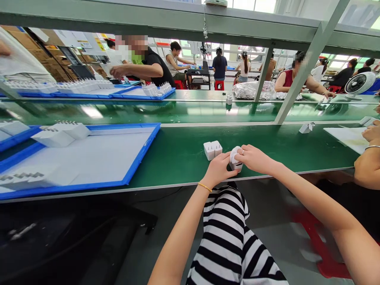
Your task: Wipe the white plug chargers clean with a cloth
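Observation:
Near the front edge of the green bench, my left hand point(219, 169) grips a white plug adapter point(237, 168) from its left side. Above it, my right hand point(255, 157) pinches a soft-looking white wad point(234, 152), pressed against the adapter's top; whether it is cloth or paper I cannot tell. Fingers and wad hide most of that adapter. Just beyond my left hand, two white plug adapters point(213, 150) stand side by side with their metal prongs up.
To the left lies a blue-rimmed tray point(145, 152) with rows of white adapters point(67, 132). Another person's hand point(372, 132) is at the right, near a white board point(346, 137). A lone adapter point(306, 127) lies before it. A slanted metal post point(292, 99) rises behind the bench.

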The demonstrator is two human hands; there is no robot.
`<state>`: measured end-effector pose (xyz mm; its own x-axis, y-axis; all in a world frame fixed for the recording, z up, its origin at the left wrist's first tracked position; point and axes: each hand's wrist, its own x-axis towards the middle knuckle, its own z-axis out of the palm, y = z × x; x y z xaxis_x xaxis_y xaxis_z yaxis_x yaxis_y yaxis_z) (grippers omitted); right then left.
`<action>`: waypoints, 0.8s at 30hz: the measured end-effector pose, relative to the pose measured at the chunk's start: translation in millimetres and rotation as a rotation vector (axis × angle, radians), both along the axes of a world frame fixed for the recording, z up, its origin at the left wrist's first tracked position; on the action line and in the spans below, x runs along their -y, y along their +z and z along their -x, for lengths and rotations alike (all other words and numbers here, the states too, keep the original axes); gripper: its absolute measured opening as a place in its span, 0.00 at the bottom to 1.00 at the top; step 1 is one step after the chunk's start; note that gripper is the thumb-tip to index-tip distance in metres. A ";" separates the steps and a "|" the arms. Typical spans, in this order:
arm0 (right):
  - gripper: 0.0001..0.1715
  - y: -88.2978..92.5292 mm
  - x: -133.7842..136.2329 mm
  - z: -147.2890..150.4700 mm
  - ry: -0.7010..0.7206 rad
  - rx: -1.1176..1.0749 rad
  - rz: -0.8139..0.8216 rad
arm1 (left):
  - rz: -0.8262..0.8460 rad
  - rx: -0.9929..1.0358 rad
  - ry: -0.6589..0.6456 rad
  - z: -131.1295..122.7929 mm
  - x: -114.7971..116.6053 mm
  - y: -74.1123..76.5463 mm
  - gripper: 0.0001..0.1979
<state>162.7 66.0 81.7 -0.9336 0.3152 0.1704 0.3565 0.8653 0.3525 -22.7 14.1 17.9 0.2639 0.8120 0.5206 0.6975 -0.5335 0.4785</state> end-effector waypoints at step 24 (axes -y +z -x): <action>0.15 -2.5 -18.8 10.0 -0.175 0.006 -0.038 | -0.065 -0.036 0.234 -3.1 -0.5 -2.1 0.19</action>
